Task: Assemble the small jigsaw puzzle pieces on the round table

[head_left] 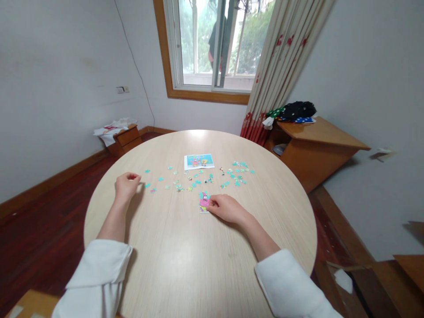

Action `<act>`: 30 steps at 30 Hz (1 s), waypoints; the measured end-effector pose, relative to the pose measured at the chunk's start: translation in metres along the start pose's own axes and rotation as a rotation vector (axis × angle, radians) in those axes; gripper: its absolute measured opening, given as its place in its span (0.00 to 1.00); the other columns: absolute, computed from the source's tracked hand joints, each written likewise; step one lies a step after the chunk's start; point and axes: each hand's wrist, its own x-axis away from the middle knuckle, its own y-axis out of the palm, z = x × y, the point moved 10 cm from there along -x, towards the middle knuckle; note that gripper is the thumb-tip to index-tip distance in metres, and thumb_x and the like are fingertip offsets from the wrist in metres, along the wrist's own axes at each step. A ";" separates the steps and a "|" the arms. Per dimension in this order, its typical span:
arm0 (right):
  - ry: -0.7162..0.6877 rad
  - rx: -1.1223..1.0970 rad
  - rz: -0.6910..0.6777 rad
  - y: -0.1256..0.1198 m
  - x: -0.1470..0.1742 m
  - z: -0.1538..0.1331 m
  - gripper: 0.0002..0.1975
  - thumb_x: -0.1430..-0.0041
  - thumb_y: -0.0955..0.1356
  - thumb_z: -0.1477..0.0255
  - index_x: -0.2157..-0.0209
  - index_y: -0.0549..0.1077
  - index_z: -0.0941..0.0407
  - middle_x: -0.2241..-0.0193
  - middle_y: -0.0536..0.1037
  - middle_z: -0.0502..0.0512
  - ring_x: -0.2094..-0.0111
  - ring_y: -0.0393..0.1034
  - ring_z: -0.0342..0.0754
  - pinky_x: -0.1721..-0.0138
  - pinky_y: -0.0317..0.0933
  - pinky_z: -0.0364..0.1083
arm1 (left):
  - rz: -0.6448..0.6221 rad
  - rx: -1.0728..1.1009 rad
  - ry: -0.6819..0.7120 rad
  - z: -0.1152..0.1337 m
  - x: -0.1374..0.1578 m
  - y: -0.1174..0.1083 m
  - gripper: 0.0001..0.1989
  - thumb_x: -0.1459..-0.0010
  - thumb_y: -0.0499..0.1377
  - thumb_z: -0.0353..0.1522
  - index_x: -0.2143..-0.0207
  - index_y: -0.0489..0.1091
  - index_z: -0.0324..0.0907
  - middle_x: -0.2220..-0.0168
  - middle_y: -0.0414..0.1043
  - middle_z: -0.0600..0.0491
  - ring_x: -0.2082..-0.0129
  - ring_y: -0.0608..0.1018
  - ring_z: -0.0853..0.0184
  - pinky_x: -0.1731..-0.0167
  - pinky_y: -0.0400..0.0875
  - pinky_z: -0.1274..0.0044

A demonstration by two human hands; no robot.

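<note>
A small, partly joined jigsaw puzzle (pixel 203 199) with a pink cartoon figure lies flat near the middle of the round table (pixel 172 247). The fingers of my right hand (pixel 228 208) are pinched together at its right edge, on a puzzle piece mostly covered by the fingertips. Off to the left, my left hand (pixel 126 186) is held with curled fingers, thumb and forefinger together. Whatever it may hold is too small to make out. Loose turquoise puzzle pieces (pixel 238 179) are spread beyond both hands, and one piece (pixel 147 186) lies just right of my left hand.
A printed reference picture (pixel 199 161) lies behind the loose pieces. Past the table stand a wooden desk (pixel 318 132) with folded cloths (pixel 296 111) on the right and a small cabinet (pixel 127 138) on the left. A curtain (pixel 281 57) hangs beside the window, where a person (pixel 217 42) shows.
</note>
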 end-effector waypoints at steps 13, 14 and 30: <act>-0.004 -0.014 0.002 0.000 0.000 -0.001 0.12 0.43 0.64 0.67 0.78 0.66 0.57 0.79 0.67 0.49 0.77 0.57 0.40 0.76 0.42 0.40 | -0.097 0.026 0.107 0.028 0.019 0.027 0.03 0.61 0.56 0.30 0.83 0.62 0.42 0.83 0.62 0.57 0.79 0.67 0.69 0.77 0.57 0.78; -0.003 -0.015 0.000 0.000 0.000 -0.001 0.12 0.43 0.64 0.68 0.78 0.66 0.57 0.79 0.67 0.49 0.77 0.57 0.40 0.75 0.43 0.40 | -0.099 0.024 0.106 0.029 0.020 0.027 0.05 0.62 0.56 0.30 0.83 0.61 0.42 0.83 0.62 0.58 0.80 0.66 0.69 0.78 0.56 0.78; -0.001 -0.012 0.003 0.001 -0.001 0.001 0.11 0.43 0.64 0.67 0.77 0.68 0.57 0.79 0.68 0.49 0.76 0.57 0.40 0.75 0.44 0.40 | -0.112 0.086 0.173 0.038 0.024 0.028 0.10 0.63 0.56 0.30 0.85 0.54 0.42 0.86 0.56 0.61 0.82 0.61 0.73 0.79 0.53 0.80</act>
